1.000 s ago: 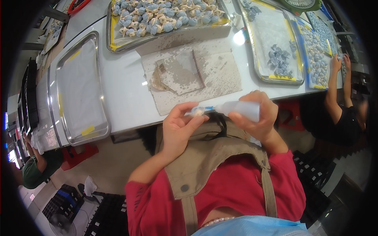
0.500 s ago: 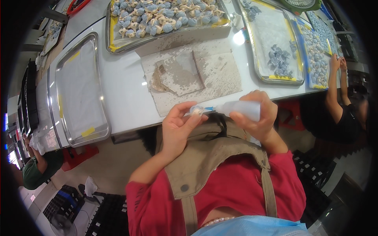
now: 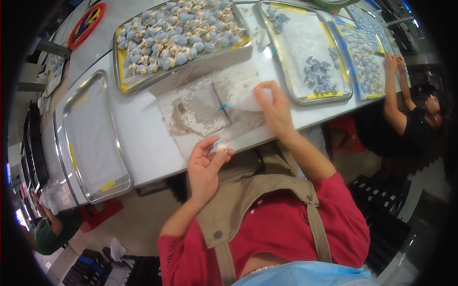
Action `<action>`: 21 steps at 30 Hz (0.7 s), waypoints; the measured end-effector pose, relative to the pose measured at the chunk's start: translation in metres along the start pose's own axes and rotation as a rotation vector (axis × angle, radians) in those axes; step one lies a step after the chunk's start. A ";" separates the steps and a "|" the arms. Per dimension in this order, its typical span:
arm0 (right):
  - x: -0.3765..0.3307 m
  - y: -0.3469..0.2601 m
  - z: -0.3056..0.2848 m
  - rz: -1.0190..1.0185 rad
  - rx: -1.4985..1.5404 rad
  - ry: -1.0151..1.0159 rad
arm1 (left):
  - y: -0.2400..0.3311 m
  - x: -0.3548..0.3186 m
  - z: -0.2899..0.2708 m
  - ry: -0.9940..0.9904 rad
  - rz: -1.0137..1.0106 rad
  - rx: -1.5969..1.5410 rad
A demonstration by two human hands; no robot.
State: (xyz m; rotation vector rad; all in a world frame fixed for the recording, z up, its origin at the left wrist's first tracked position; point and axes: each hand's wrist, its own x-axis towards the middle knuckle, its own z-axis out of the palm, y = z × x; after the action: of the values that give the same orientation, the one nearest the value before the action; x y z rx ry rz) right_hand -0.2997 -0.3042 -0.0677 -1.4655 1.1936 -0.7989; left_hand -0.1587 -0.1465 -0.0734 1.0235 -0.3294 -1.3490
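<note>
White table runs across the view, carrying metal trays. At its near edge the left hand pinches a small blue-and-cream moulded piece between thumb and fingertips. Up and to the right of it, over the stained paper mat, the right hand wraps a translucent squeeze bottle, whose long axis lies leftward with its blue tip pointing away from the piece. Motion blur hides the right fingers' grip; the piece's shape is too small to read.
</note>
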 end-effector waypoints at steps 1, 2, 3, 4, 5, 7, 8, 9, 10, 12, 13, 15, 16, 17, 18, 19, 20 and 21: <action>0.001 0.000 -0.002 -0.047 -0.092 -0.017 | 0.000 0.001 0.000 -0.004 0.001 0.005; 0.003 0.000 -0.004 -0.093 -0.185 -0.033 | -0.002 0.002 0.000 -0.007 0.003 0.009; 0.004 -0.001 -0.007 -0.138 -0.279 -0.050 | -0.003 0.003 0.000 -0.010 0.004 0.013; 0.006 -0.001 -0.013 -0.253 -0.353 -0.003 | -0.002 0.003 0.001 -0.008 -0.003 0.017; 0.009 -0.002 -0.022 -0.368 -0.427 0.043 | -0.002 0.003 0.002 -0.005 -0.010 0.021; 0.024 0.004 -0.049 -0.529 -0.579 0.147 | -0.002 0.004 0.004 0.000 -0.015 0.034; 0.037 0.011 -0.068 -0.574 -0.654 0.206 | -0.002 0.004 0.005 0.002 -0.014 0.045; 0.048 0.011 -0.085 -0.538 -0.751 0.246 | -0.002 0.003 0.006 0.007 -0.010 0.061; 0.057 0.008 -0.102 -0.499 -0.856 0.289 | -0.003 0.003 0.007 -0.006 -0.013 0.065; 0.078 0.007 -0.125 -0.488 -0.996 0.358 | -0.004 0.006 0.009 -0.025 -0.029 0.070; 0.086 0.006 -0.132 -0.487 -1.059 0.393 | -0.004 0.006 0.010 -0.038 -0.031 0.079; 0.096 0.001 -0.142 -0.353 -1.112 0.225 | -0.004 0.006 0.014 -0.061 -0.036 0.095; 0.101 0.001 -0.143 -0.288 -1.131 0.136 | -0.003 0.006 0.014 -0.059 -0.032 0.100; 0.106 0.004 -0.145 -0.320 -1.134 0.165 | -0.003 0.005 0.015 -0.058 -0.029 0.105; 0.110 0.008 -0.147 -0.352 -1.137 0.195 | -0.002 0.005 0.016 -0.057 -0.025 0.110; 0.113 0.011 -0.147 -0.382 -1.141 0.223 | -0.002 0.005 0.017 -0.048 -0.029 0.105; 0.113 0.013 -0.146 -0.435 -1.102 0.257 | -0.001 0.004 0.017 -0.040 -0.033 0.099; 0.114 0.015 -0.145 -0.486 -1.063 0.291 | -0.001 0.004 0.018 -0.033 -0.037 0.094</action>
State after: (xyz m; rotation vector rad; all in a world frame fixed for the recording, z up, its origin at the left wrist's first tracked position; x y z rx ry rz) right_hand -0.4050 -0.4558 -0.0593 -2.6471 1.6185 -0.7266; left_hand -0.1707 -0.1577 -0.0655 1.0906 -0.4036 -1.3961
